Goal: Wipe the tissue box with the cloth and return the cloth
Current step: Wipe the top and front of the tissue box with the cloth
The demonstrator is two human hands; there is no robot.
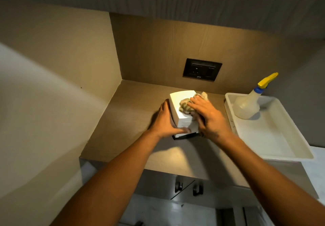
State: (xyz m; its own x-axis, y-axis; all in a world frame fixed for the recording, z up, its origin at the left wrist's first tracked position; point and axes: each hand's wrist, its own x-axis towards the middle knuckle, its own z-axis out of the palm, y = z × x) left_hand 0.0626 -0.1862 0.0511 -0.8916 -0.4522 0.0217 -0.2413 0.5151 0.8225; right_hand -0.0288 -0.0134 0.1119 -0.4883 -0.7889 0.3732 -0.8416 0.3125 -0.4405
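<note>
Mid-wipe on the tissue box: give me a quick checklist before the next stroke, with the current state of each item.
1. Left hand braces the tissue box on its left side: ok.
2. Right hand presses the cloth on the box top: ok.
3. Box sits level on the counter: cannot tell, its base is partly hidden.
4. White tray has bare room for the cloth: ok.
5. Spray bottle stands upright in the tray, clear of the hands: ok.
</note>
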